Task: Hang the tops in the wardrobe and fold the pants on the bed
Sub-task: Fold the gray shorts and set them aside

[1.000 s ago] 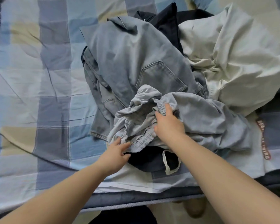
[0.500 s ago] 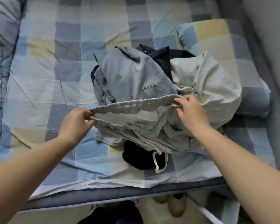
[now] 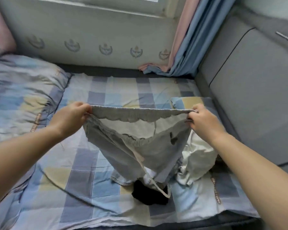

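Grey pants [image 3: 136,146] held up by the waistband, pinched by left hand [image 3: 71,116] and right hand [image 3: 204,121]; folding step begun, laying flat below the hands judged next

the held grey pants [image 3: 136,146] hide most of the clothes pile beneath.

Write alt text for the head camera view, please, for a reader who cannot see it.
Two bare hands, left hand and right hand, hold grey drawstring pants up by the stretched waistband over a checked bed. Beneath lie a white garment and a black garment.
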